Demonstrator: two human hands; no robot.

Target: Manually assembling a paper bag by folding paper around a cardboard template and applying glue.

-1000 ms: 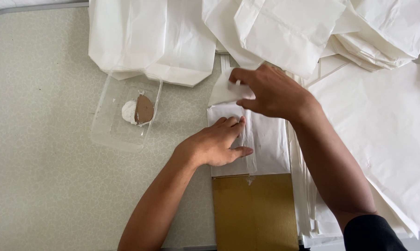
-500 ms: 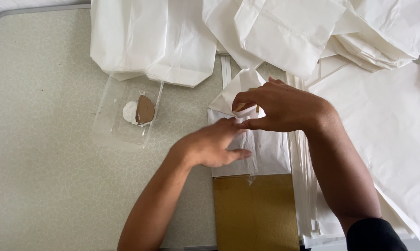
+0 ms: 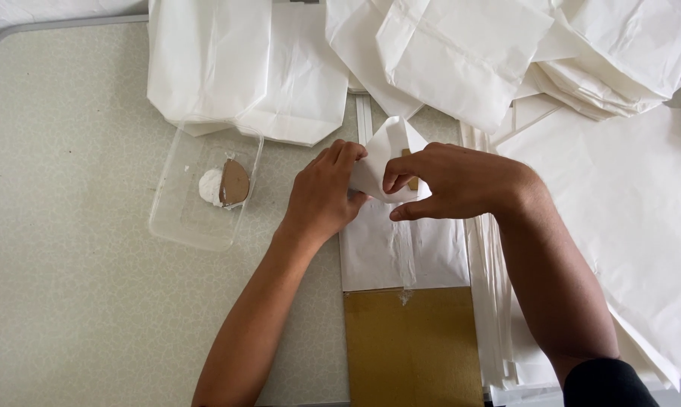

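A white paper bag (image 3: 401, 249) lies flat over a gold-brown board (image 3: 412, 347) near the table's front edge. Its far end is lifted and folded up into a pointed flap (image 3: 389, 143). My left hand (image 3: 322, 196) pinches the flap's left side. My right hand (image 3: 453, 181) grips the flap from the right, thumb underneath, fingers curled over it. A small piece of the brown board shows between the fingers.
A clear plastic tray (image 3: 182, 222) holds white paste and a brown half-round spreader (image 3: 233, 182), left of my hands. Heaps of white paper bags (image 3: 461, 53) cover the back, and flat sheets (image 3: 619, 218) lie to the right. The grey table (image 3: 69, 264) spreads left.
Both hands lifted the bag's far end off the board and folded it up into a pointed flap. My right hand moved down from the far edge to meet the left.
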